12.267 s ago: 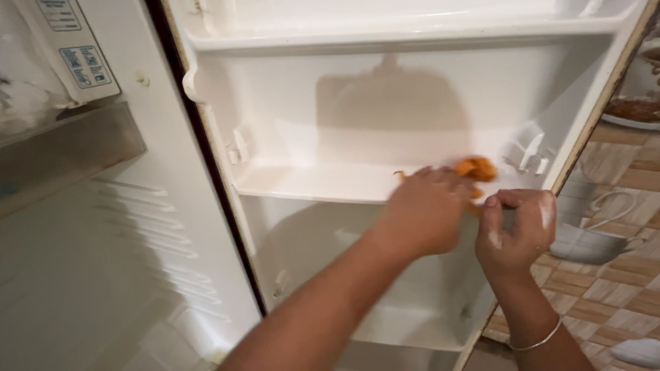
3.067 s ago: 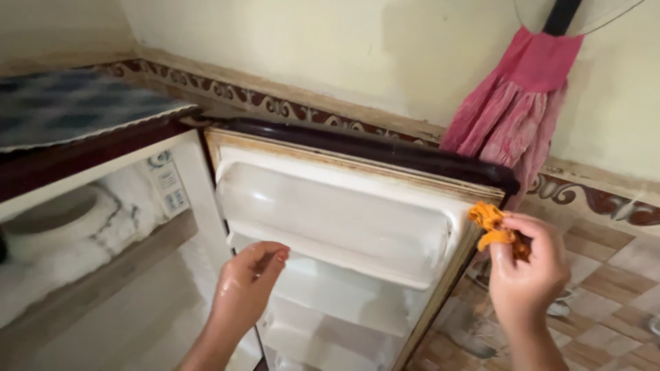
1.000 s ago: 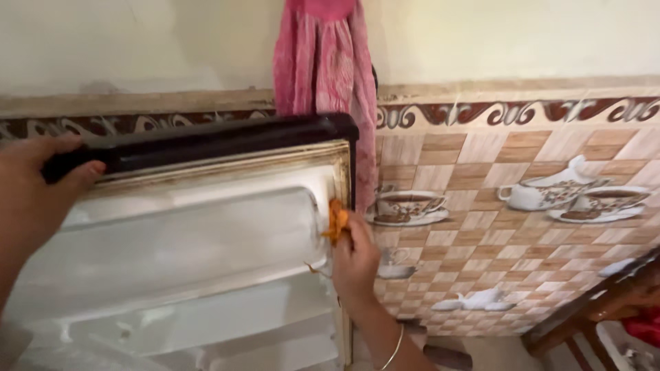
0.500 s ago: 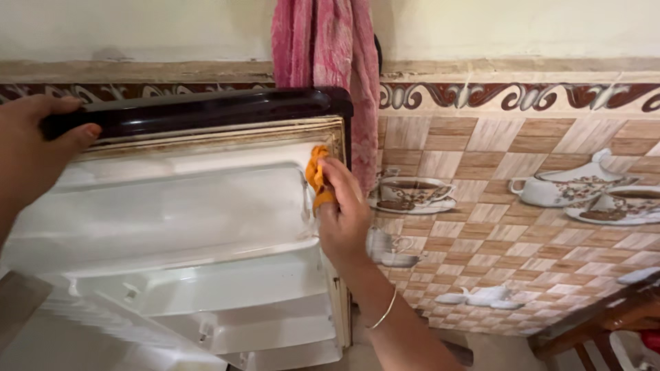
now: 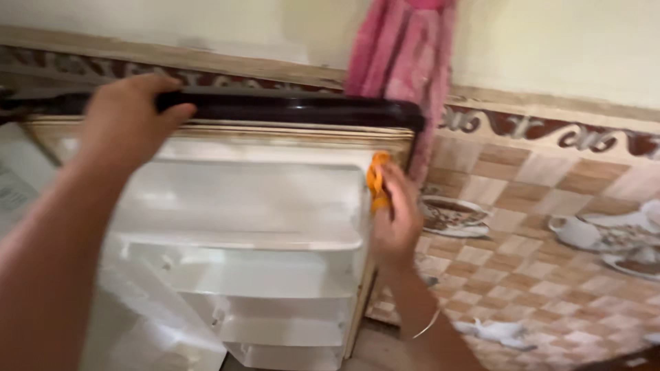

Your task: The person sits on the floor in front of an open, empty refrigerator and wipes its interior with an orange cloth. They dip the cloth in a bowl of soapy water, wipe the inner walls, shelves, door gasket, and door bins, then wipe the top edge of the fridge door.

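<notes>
Left hand [image 5: 127, 113] clamps the door [image 5: 254, 206] top edge, steadying it; right hand [image 5: 395, 220] pinches an orange cloth [image 5: 375, 184] against the liner's upper corner.

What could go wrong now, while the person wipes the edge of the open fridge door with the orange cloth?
The right hand presses the orange cloth into the top corner of the fridge door, close to the door edge, so fingers might get pinched if the door swings. The left hand grips the dark top rim; if it slips, the door may move. The pink cloth hanging behind may catch.
</notes>
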